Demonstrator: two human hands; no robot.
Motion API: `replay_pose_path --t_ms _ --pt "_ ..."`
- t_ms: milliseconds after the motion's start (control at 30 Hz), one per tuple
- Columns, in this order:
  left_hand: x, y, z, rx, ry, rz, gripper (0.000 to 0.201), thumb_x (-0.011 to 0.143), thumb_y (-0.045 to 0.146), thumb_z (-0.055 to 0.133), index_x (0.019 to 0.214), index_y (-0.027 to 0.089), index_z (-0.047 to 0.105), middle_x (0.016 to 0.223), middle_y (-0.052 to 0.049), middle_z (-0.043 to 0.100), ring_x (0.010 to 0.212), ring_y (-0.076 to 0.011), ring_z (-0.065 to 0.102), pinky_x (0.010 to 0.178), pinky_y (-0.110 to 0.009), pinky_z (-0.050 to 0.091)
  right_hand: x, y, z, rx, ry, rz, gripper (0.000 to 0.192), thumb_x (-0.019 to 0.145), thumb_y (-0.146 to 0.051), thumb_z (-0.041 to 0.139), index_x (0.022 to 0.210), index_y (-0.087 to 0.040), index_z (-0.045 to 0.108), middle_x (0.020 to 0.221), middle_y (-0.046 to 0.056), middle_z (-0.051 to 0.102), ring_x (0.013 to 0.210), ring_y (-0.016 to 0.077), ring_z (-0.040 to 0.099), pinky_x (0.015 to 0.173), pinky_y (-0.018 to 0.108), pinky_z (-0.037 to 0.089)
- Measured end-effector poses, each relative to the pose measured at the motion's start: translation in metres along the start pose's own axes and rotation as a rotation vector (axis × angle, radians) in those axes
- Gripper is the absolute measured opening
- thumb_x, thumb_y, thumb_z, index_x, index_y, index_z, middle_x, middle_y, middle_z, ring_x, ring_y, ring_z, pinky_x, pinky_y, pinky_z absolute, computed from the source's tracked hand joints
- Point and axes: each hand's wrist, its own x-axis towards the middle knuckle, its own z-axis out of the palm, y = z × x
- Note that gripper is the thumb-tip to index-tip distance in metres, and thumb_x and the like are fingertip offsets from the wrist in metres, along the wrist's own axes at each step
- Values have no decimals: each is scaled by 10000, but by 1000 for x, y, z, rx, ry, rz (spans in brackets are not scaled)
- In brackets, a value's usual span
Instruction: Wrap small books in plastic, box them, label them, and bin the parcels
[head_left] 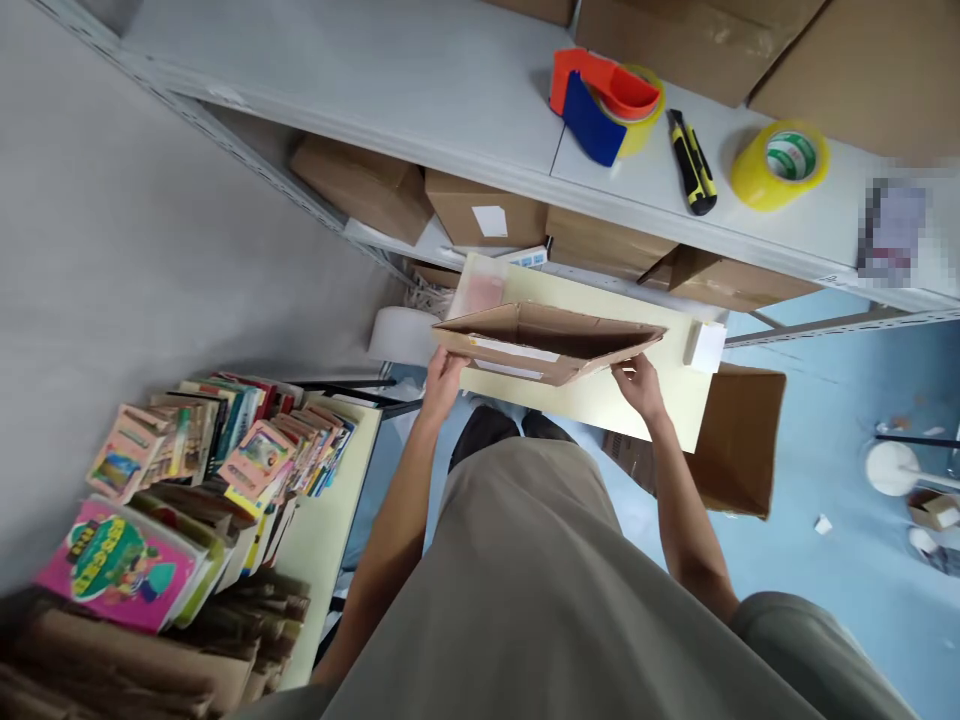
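Note:
Between my two hands is a cardboard box [559,372], partly unfolded, with its near opening spread and white label strips along its front panel. My left hand [444,377] pinches the box's left edge. At its right edge, the fingers of my right hand [637,386] are closed on the cardboard. The box is over a pale yellow table [585,402]. A pinkish sheet [481,290] lies behind it on the left, and a small white stack [705,346] sits at the table's right end.
Above the table, a grey shelf [420,90] carries a tape dispenser [600,100], a utility knife [692,165] and a yellow tape roll [780,168]. Cardboard boxes [491,210] fill the shelf below. Books [255,460] crowd a side table at left. An open carton [739,440] stands right.

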Motion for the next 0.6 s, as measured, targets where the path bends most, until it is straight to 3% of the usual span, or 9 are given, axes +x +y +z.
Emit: replay_pose_path --t_ms 133,233,333,467,600 --pt "21 -10 22 9 -39 -30 344 717 434 850 990 266 724 1000 -54 792 1158 -322 723 1147 -462 550 -4 11 10 -30 86 30 471 830 -620 706 1128 -263 632 1084 171 831 1006 364 793 987 623 694" --pt "24 -21 28 22 -80 -50 319 725 426 849 961 253 722 996 -65 799 1162 -318 735 1153 -468 555 -2 13 15 -58 84 33 424 836 -623 674 1060 -265 634 1132 196 832 1040 378 789 1000 634 682" --pt "14 -36 26 34 -134 -35 328 757 421 824 1016 233 753 1082 -84 825 1216 -316 741 1180 -472 550 3 10 21 -67 16 20 433 830 -641 691 1044 -266 656 1188 203 838 1071 390 781 990 625 675" --pt "-7 -50 19 68 -140 -19 441 796 462 810 1163 218 794 1176 -104 847 1262 -334 745 1198 -480 546 4 4 24 10 -70 8 620 850 -771 730 1185 -249 715 1312 199 838 1167 406 778 1059 608 655" --pt "-19 -44 15 -2 -76 -52 537 906 611 791 1300 247 807 1428 -122 822 1423 -362 712 1247 -500 539 -8 -1 16 56 -179 67 806 1012 -928 497 1362 -251 759 1375 157 841 1290 370 770 1137 576 641"
